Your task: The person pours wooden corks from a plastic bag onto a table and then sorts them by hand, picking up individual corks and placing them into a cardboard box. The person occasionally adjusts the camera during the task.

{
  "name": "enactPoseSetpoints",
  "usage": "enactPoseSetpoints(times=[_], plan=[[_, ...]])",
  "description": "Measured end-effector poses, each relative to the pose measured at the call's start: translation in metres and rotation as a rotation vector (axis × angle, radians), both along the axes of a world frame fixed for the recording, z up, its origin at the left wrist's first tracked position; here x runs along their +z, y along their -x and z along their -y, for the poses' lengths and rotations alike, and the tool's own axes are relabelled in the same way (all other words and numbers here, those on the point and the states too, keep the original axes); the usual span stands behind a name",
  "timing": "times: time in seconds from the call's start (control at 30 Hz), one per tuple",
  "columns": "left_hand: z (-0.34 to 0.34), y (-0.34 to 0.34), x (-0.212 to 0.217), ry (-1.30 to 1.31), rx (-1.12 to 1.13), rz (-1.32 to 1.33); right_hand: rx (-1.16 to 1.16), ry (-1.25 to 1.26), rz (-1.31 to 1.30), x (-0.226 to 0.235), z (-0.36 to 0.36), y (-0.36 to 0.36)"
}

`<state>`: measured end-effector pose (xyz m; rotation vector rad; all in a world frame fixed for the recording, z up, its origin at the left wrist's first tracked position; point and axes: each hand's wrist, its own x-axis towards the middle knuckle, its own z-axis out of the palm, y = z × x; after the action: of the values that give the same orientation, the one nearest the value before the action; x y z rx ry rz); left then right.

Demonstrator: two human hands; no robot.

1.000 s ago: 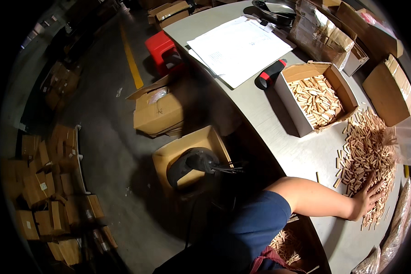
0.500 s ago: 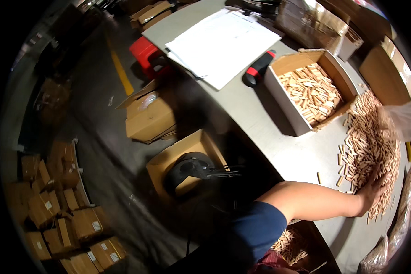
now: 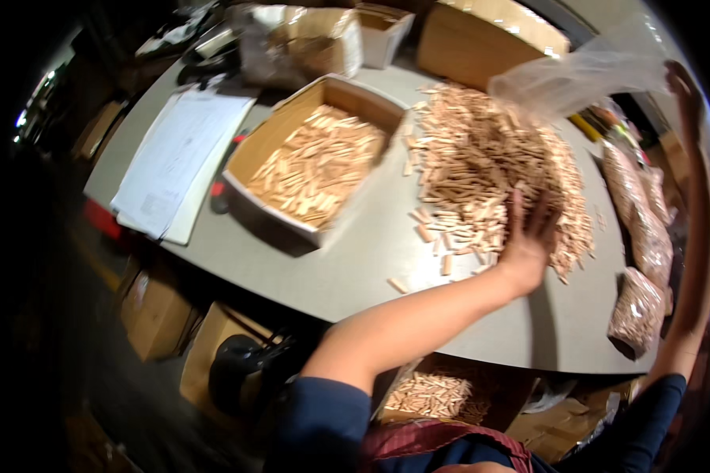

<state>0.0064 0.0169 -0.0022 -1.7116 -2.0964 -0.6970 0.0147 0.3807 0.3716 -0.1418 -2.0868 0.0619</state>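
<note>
Head view: the left hand [image 3: 528, 232] lies flat, fingers released and spread, on the near edge of the wooden dowel heap [image 3: 489, 165] piled on the grey counter [image 3: 355, 268]. The right hand [image 3: 684, 83] is raised, fingers clenched on a clear plastic bag [image 3: 576, 79] above the heap. A dowel-filled cardboard box [image 3: 315, 158] sits just left.

**Grey worktable and load**

Grey worktable [image 3: 371, 260], rounded front edge. Resting directly on top: loose heap of small wooden dowels [image 3: 489, 169]; open cardboard box [image 3: 248, 169] part-filled with dowels, just left of heap; stack of white papers [image 3: 173, 162] at left edge; closed cardboard box [image 3: 481, 39] at rear; filled clear bags [image 3: 635, 311] along right edge.
</note>
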Motion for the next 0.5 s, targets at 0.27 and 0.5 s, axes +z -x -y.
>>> enactPoseSetpoints(times=[0.27,0.5], plan=[[0.009,-0.003,0.012,0.02,-0.088,-0.047,-0.131,0.408,0.038,-0.005,0.015,-0.06],[0.011,0.003,0.008,0.006,-0.116,-0.001,-0.073,0.369,-0.006,0.001,0.041,-0.082]])
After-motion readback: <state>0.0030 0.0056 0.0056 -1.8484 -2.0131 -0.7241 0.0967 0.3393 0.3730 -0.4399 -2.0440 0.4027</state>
